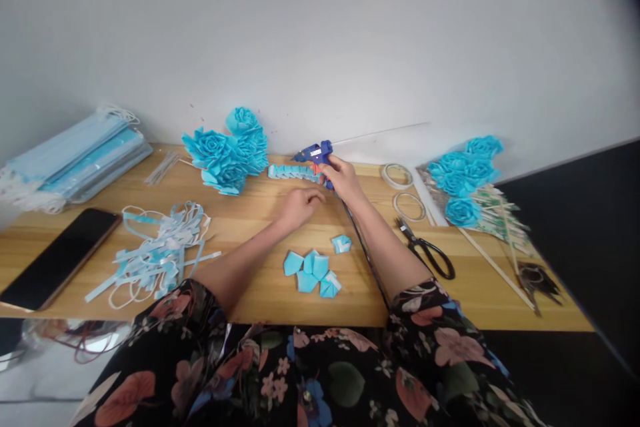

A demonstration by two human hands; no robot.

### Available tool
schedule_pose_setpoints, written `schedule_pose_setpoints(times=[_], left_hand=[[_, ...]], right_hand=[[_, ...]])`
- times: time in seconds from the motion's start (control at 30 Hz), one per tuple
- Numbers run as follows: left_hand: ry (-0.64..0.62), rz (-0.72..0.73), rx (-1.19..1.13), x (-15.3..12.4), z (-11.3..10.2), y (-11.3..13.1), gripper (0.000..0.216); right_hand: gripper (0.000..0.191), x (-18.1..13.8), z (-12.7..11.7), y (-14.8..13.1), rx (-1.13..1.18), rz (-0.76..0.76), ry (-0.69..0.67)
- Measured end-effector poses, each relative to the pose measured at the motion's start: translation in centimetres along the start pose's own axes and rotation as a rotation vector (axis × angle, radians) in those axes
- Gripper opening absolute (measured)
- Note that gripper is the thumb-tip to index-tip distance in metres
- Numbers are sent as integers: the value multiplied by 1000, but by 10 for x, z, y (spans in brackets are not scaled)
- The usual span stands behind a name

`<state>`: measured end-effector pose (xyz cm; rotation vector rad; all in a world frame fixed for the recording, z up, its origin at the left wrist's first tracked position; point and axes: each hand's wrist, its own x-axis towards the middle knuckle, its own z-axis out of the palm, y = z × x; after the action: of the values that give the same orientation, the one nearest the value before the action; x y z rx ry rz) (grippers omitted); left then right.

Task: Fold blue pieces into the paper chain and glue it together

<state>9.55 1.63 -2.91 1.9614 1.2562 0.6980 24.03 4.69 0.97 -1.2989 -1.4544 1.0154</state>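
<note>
My right hand (343, 181) is wrapped around the handle of a blue hot glue gun (315, 152), its nozzle pointing left and a long clear glue stick (380, 134) coming out of its back. Beside it, a row of overlapping light-blue folded pieces (293, 172) lies along the table, partly behind the hand. My left hand (301, 207) is just below and left of the right, fingers curled inward; whatever they may hold is hidden. Nearer to me lie several folded blue pieces (310, 271), with a single folded piece (342, 243) apart from them.
At left are stacked face masks (75, 160), a phone (57, 257) and cut strips with ear loops (160, 253). Blue flowers (227, 153) stand behind; more flowers (463, 173) lie right. Tape rolls (409, 207), black scissors (425, 248) and a black cord (365, 247) are near my right arm.
</note>
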Motion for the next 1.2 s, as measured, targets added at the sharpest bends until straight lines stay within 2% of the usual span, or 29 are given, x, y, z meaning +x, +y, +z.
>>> schedule_pose_setpoints(times=[0.17, 0.37, 0.5, 1.2], left_hand=[[-11, -76, 352, -4, -29, 0, 40], [166, -268, 629, -8, -39, -18, 50], [215, -317, 682, -8, -41, -26, 55], [117, -304, 781, 3, -38, -32, 47]], right_hand=[[26, -6, -1, -2, 77, 18, -11], [34, -21, 4, 8, 228, 21, 3], [36, -26, 8, 11, 237, 0, 21], [30, -26, 18, 23, 119, -20, -8]])
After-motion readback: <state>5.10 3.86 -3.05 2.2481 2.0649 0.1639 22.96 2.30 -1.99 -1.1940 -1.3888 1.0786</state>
